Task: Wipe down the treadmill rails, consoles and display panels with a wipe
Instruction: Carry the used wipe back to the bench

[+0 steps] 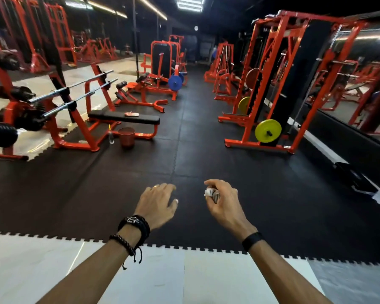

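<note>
Right hand: the right hand (pixel 223 199) is held out over the floor with fingers curled round a crumpled white wipe (pixel 211 193); a plain black band is worn on that wrist.
Wipe: a small, wrinkled wad is seen, pinched between thumb and fingers; most of it is hidden inside the grip.
Left hand: the left hand (pixel 157 204) is held palm down, fingers loosely spread and holding nothing; black braided and beaded bracelets (pixel 133 226) are wrapped round the wrist, and a ring is seen on one finger.
Floor: dark rubber mats (pixel 97 189) with toothed, interlocking edges are laid over pale glossy tiles (pixel 42 270); the jagged seam runs just below the wrists.
Open room: a broad, bare aisle of matting is left between the two rows of machines.
Left row: an orange steel flat bench (pixel 124 118) with a black padded top is seen; a small reddish object lies on it, too blurred to name. A round dark-red bucket (pixel 126 134) and a clear bottle stand beside it.
Right row: an orange rack (pixel 279 84) carries a yellow-green weight plate (pixel 268 131); a mirror wall runs behind.
Treadmills: none can be made out.
Cut off: the plate rack at the left edge is blurred and cropped.
</note>
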{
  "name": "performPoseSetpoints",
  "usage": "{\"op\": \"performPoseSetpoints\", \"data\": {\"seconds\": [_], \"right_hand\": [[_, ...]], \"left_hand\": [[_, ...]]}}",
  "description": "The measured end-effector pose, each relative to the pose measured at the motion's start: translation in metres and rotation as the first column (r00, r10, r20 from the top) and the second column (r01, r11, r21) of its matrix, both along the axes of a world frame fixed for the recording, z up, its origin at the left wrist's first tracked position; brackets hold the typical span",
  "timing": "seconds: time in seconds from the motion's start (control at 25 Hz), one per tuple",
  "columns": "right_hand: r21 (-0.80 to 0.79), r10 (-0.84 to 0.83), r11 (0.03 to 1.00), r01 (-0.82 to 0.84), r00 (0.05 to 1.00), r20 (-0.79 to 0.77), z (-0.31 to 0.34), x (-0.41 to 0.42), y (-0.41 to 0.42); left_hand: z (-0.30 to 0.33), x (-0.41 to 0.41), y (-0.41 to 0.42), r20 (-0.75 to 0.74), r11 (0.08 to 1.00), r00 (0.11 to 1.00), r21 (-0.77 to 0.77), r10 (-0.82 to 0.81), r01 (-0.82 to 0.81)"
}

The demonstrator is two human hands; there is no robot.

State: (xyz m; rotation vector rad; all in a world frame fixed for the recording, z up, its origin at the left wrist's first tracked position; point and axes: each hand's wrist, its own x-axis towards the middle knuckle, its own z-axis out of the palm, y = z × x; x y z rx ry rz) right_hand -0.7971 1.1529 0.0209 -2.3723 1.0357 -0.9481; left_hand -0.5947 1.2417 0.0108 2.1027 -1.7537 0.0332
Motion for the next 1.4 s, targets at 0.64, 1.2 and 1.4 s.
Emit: {"op": "performPoseSetpoints", "data": {"seconds": [0.64, 1.2, 1.4], "right_hand": [[-0.163, 0.107, 0.979, -0.120, 0.991, -0.085, -0.017, 0.157, -0.304], [-0.292, 0.239, 0.924, -0.247, 0.969, -0.063, -0.187, 0.436, -0.506], [-0.223, 0.290, 0.929, -0.294, 0.956, -0.053, -0.246, 0.575, -0.589]], "left_hand": [[-0.013, 0.145, -0.267, 0.075, 0.991, 0.989, 0.034, 0.128, -0.131], [-0.166, 0.396, -0.447, 0.213, 0.976, 0.953, -0.044, 0.216, -0.212], [-0.223, 0.523, -0.515, 0.136, 0.961, 0.951, -0.024, 0.276, -0.275]]}}
